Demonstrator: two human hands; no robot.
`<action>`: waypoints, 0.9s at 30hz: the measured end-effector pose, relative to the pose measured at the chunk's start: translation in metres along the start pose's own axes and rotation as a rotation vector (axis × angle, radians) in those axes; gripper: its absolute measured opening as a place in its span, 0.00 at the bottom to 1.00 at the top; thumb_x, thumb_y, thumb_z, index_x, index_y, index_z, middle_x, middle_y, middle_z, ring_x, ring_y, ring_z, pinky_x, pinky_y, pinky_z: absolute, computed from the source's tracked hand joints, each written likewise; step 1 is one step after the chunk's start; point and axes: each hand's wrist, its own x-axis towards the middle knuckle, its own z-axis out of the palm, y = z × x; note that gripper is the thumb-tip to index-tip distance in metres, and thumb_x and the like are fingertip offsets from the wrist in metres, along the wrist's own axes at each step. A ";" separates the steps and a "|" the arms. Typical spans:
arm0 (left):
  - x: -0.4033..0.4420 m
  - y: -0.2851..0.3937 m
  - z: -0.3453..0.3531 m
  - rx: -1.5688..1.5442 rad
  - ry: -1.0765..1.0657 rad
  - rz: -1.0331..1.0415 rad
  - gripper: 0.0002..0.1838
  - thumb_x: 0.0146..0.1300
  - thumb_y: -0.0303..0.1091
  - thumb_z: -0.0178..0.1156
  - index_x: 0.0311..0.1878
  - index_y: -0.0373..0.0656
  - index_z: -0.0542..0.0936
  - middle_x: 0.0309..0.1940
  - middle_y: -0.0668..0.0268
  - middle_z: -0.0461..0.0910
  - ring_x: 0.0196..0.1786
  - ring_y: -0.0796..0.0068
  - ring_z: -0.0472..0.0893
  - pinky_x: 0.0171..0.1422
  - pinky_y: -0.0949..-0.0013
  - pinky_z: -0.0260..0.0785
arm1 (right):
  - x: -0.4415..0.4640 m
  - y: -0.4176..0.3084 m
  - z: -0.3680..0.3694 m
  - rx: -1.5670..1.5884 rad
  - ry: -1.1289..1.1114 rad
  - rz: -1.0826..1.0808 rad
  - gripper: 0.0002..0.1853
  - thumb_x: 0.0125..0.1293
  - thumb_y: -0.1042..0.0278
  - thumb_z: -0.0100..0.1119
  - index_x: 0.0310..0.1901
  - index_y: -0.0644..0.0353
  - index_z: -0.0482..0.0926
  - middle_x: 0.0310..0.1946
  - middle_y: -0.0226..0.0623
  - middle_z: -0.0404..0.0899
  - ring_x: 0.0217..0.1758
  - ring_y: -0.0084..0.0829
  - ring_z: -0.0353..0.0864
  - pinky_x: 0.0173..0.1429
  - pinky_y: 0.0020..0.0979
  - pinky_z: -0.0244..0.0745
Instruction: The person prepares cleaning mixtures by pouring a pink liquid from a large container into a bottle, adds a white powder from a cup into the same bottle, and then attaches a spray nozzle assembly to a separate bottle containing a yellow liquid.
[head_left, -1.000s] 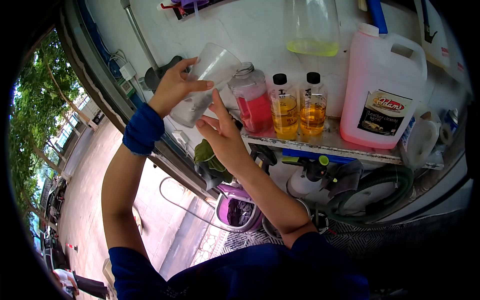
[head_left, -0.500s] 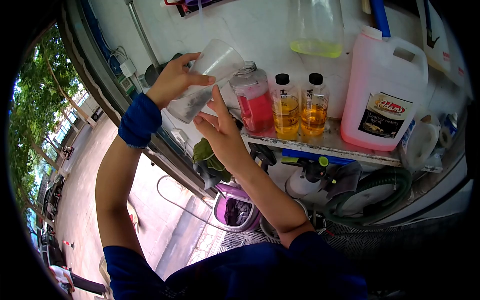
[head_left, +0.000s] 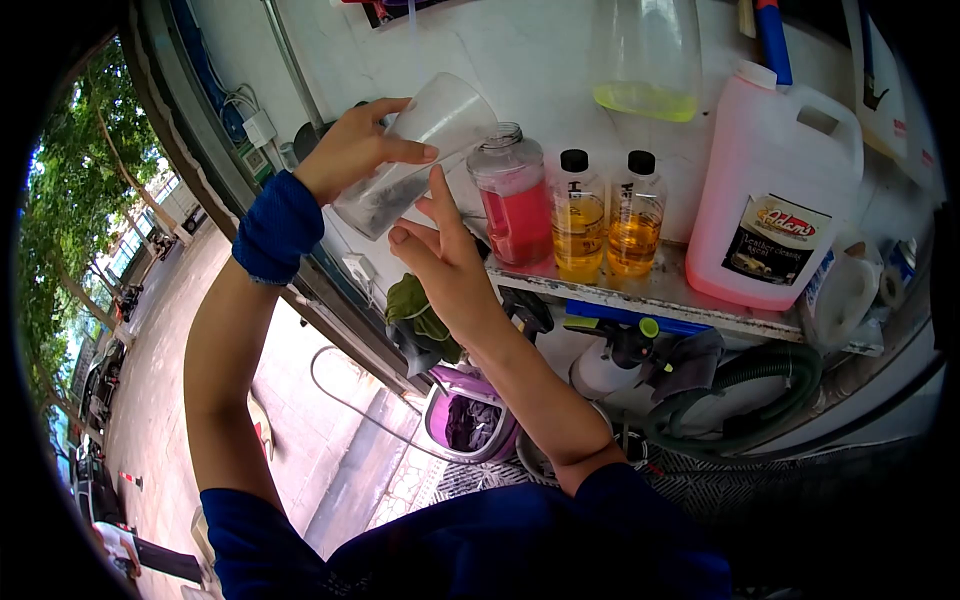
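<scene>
Little has moved in the head view since the earlier frame: the shelf's goods sit slightly farther right, while both hands and the tapered clear plastic cup [head_left: 415,155] remain almost where they were. The left hand [head_left: 352,150], with a blue cloth band [head_left: 278,230] at its wrist, has its grip around the cup, thumb on the near side and fingers behind it. The cup is tilted in the air, mouth up to the right and base low on the left, just left of an uncapped clear jar of red liquid [head_left: 515,210]; whether the rim touches the jar's neck I cannot tell. Below the cup, the right hand [head_left: 455,255] has its grip released, thumb and forefinger spread beside the wall; contact is unclear. Farther right on the worn metal shelf [head_left: 668,285] stand two black-capped clear bottles of amber liquid [head_left: 580,225] and a large translucent jug of pink liquid [head_left: 770,175]. Judging by the pose, the step in hand is steadying and angling the cup; any next move calls for a firm left hold and care beside the jar.
</scene>
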 end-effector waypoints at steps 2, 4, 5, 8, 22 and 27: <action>0.000 0.002 0.000 0.012 -0.008 -0.019 0.52 0.40 0.50 0.74 0.67 0.30 0.67 0.36 0.53 0.81 0.34 0.69 0.78 0.37 0.70 0.68 | 0.000 0.000 0.000 0.003 -0.003 -0.004 0.43 0.70 0.67 0.56 0.77 0.57 0.38 0.69 0.68 0.48 0.69 0.44 0.67 0.64 0.34 0.68; 0.001 0.001 0.000 -0.003 -0.007 -0.012 0.52 0.39 0.50 0.74 0.67 0.30 0.67 0.36 0.53 0.80 0.32 0.69 0.77 0.35 0.70 0.68 | 0.001 0.001 0.000 0.006 -0.007 -0.008 0.43 0.70 0.67 0.56 0.77 0.58 0.37 0.69 0.69 0.47 0.69 0.44 0.67 0.64 0.34 0.69; 0.001 0.000 0.000 -0.004 -0.006 -0.013 0.52 0.39 0.50 0.74 0.67 0.30 0.67 0.36 0.53 0.80 0.32 0.69 0.77 0.35 0.70 0.68 | 0.001 0.001 0.000 0.006 -0.005 -0.009 0.43 0.70 0.67 0.56 0.77 0.58 0.37 0.69 0.69 0.47 0.69 0.44 0.67 0.64 0.34 0.69; 0.003 -0.001 -0.001 0.002 0.000 -0.001 0.52 0.39 0.50 0.74 0.67 0.30 0.67 0.34 0.54 0.80 0.32 0.69 0.77 0.34 0.70 0.68 | 0.001 0.000 0.000 0.012 -0.006 -0.015 0.43 0.71 0.66 0.56 0.77 0.58 0.37 0.69 0.70 0.47 0.69 0.44 0.67 0.64 0.35 0.69; 0.006 0.000 -0.003 0.022 -0.015 0.012 0.52 0.40 0.50 0.74 0.68 0.32 0.67 0.34 0.54 0.80 0.31 0.68 0.78 0.32 0.69 0.69 | 0.003 0.002 0.000 0.008 -0.050 -0.013 0.44 0.72 0.66 0.52 0.76 0.61 0.31 0.71 0.62 0.44 0.72 0.52 0.61 0.61 0.32 0.70; 0.006 0.001 -0.003 0.023 -0.016 0.004 0.52 0.40 0.50 0.74 0.68 0.32 0.67 0.34 0.54 0.80 0.31 0.68 0.78 0.32 0.69 0.69 | 0.002 0.003 0.001 0.014 0.000 -0.033 0.43 0.72 0.65 0.55 0.77 0.57 0.37 0.70 0.69 0.47 0.68 0.44 0.67 0.64 0.35 0.69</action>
